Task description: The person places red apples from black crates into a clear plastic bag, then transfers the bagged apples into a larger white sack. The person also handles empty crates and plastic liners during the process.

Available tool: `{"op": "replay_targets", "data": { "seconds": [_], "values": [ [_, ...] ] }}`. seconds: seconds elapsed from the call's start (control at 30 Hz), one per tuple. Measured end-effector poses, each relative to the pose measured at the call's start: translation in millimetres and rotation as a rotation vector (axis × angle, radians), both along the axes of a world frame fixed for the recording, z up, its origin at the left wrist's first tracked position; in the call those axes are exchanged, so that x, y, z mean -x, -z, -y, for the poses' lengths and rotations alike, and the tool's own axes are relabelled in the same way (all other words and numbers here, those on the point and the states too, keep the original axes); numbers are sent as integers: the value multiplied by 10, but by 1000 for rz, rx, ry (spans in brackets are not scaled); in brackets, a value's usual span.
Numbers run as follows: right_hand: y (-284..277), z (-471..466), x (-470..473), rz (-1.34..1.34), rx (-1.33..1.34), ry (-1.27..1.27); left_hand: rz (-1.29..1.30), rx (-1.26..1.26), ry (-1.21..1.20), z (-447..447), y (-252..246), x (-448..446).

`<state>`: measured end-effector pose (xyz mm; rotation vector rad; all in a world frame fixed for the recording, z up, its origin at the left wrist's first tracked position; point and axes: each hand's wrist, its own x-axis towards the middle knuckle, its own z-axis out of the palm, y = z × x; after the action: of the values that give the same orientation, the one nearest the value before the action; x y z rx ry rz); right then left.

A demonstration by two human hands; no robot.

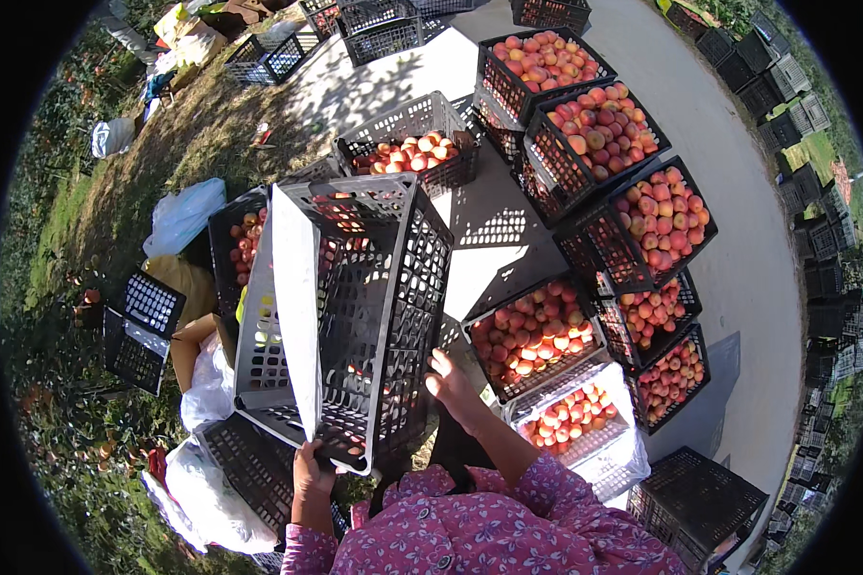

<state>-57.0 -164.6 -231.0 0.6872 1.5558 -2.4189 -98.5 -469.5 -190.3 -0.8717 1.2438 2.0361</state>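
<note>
A large black plastic mesh crate [416,302] is tilted up in front of me, its open top facing me. My left hand [313,471] grips the crate's near rim, with the lower end of a white sheet [296,302] at its fingers. That sheet, paper or thin plastic, stands along the crate's left side and hangs partly over the opening. Beside the crate's right wall is my right hand [454,388], its fingers apart and holding nothing; whether the fingertips touch the mesh is unclear. Red apples behind show through the crate's holes.
To the right stand stacked crates of apples [661,219] and a plastic-lined apple crate [572,420]. Ahead sits a part-filled crate [406,154]. White plastic bags [212,496] and a cardboard box [194,348] lie left. A concrete path [697,129] runs along the right.
</note>
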Motion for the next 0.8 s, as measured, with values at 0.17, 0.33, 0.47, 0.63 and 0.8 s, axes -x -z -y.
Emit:
{"op": "replay_targets", "data": {
  "seconds": [0.17,0.33,0.47,0.63,0.8],
  "values": [
    [325,-301,-434,357,94,332,133,253,222,-743,764,-159],
    [1091,-542,-951,593,127,609,118,571,514,-1439,1233,-403],
    [1803,-709,-1386,520,140,805,30,346,548,-1721,1644,-652],
    [1924,-1071,-1582,654,189,789,22,405,566,-2102,1941,-859],
    [2145,-1445,-1846,635,48,691,291,283,834,-2137,2239,-1111]
  ]
}}
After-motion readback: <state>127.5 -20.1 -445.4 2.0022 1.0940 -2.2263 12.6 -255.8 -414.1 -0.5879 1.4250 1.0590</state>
